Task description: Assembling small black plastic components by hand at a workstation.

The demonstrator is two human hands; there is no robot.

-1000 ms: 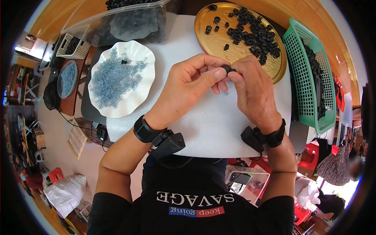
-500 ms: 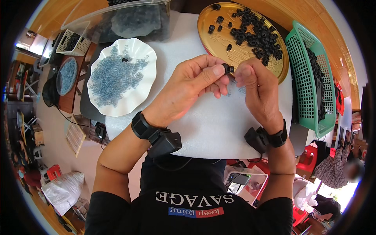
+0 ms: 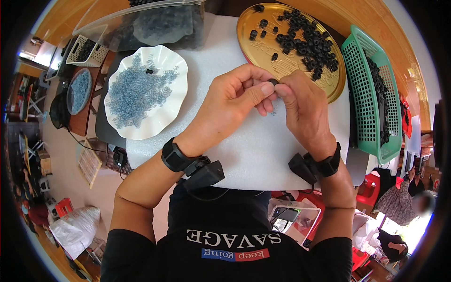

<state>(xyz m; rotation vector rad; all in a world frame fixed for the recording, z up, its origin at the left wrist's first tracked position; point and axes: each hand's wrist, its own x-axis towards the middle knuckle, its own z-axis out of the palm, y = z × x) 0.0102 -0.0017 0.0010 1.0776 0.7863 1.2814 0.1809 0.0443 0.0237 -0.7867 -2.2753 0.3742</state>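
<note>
In front of the gold tray, my left hand (image 3: pixel 232 98) pinches a small black cylindrical plastic part (image 3: pixel 273 82) between thumb and fingers. My right hand (image 3: pixel 307 108) is closed, its thumb and fingertips pressed up against the same part. Whatever sits between those right fingertips is hidden. To the left, a white scalloped plate (image 3: pixel 174 110) bears a heap of small clear bluish pieces (image 3: pixel 136 98), with one black part (image 3: pixel 149 71) lying on them. The round gold tray (image 3: pixel 256 47) beyond my hands carries many loose black parts (image 3: pixel 305 40).
A green perforated basket (image 3: pixel 369 103) with black parts stands at the right edge. A clear plastic bin (image 3: pixel 155 28) is at the back left. White foam sheeting (image 3: pixel 235 155) covers the table. Some bluish pieces lie under my hands. A person (image 3: pixel 397 202) is at the far right.
My right hand has moved left and its fingertips have met the black part in my left hand. The two hands were slightly apart before. The left hand has hardly moved.
</note>
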